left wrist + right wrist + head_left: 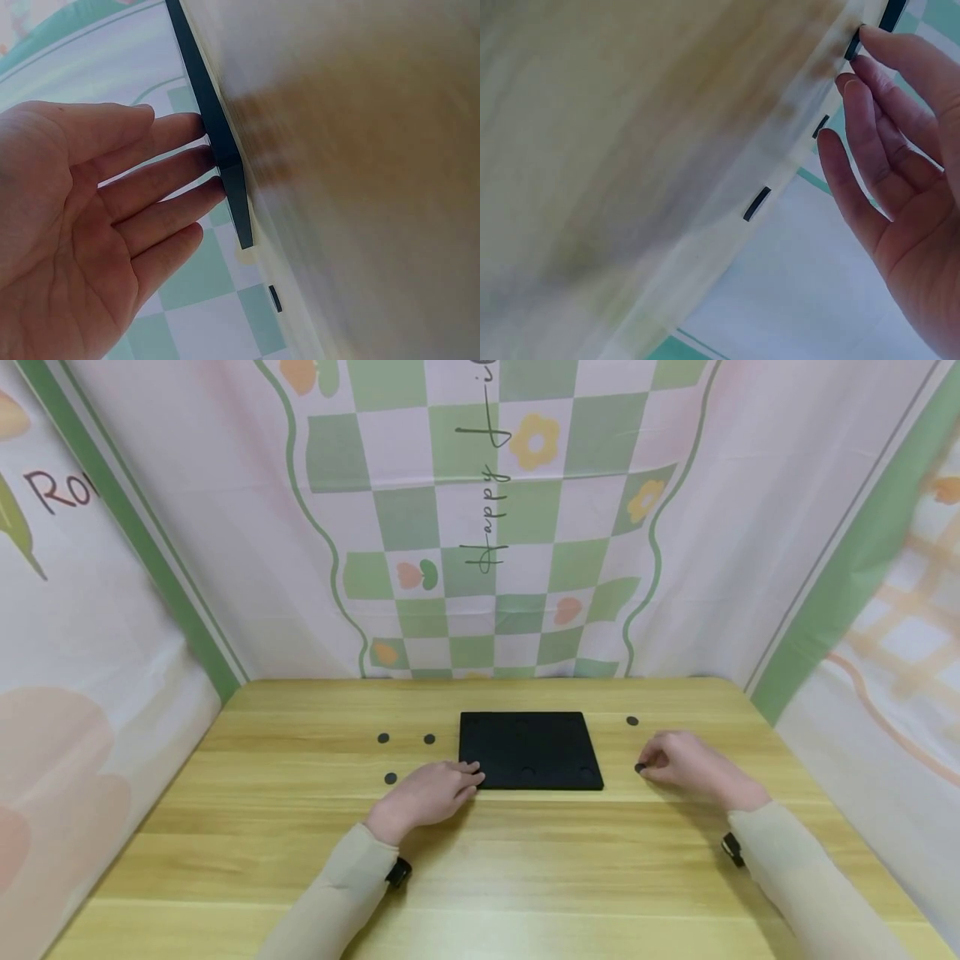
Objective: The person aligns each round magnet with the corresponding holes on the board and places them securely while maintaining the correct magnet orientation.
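Observation:
A flat black rectangular board (528,747) lies on the wooden table, with faint round recesses in its top. My left hand (427,795) rests its fingertips on the board's near left corner, fingers fairly straight; the left wrist view shows them touching the board's edge (214,112). Right of the board, my right hand (690,764) pinches a small thin black disc (640,767) between thumb and finger. That disc (853,43) stands tilted at the fingertips in the right wrist view. Two more discs, a nearer one (757,204) and a farther one (821,126), also show there.
Left of the board lie three black discs, one (383,737) at the far left, another (429,738) closer to the board and a third (390,777) by my left hand. Behind the right hand is one more disc (632,721). Patterned curtains (495,527) surround the table (480,877).

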`<state>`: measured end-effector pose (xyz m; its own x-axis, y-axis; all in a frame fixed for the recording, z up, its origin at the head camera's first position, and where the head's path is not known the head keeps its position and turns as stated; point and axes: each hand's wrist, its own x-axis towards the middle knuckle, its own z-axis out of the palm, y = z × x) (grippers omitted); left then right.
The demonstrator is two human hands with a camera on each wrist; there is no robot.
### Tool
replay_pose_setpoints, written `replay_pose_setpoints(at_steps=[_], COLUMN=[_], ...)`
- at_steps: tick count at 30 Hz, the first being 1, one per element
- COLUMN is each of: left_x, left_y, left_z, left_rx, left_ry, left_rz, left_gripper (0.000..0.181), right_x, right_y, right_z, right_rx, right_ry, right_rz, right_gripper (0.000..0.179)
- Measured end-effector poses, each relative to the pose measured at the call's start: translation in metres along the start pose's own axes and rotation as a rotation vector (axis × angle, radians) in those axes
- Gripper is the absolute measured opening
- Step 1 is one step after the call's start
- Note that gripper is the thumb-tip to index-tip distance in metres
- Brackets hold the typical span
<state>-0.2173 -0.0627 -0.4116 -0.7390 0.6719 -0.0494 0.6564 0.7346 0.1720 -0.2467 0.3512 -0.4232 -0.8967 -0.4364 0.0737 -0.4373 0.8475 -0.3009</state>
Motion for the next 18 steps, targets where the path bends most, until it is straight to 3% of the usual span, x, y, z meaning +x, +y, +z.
replay_pose_setpoints(at_steps=[18], left_x=[0.0008], left_y=[-0.0017], left_z=[0.0027], left_rx=[0.01], left_ry=[0.007], left_rz=[0.007], left_gripper=[0.037], right_x=[0.0068], right_y=[0.0036], right_z=[-0.0026], right_rx=[0.029], right_ry=[-0.021], right_rz=[-0.008], right_gripper=[0.009])
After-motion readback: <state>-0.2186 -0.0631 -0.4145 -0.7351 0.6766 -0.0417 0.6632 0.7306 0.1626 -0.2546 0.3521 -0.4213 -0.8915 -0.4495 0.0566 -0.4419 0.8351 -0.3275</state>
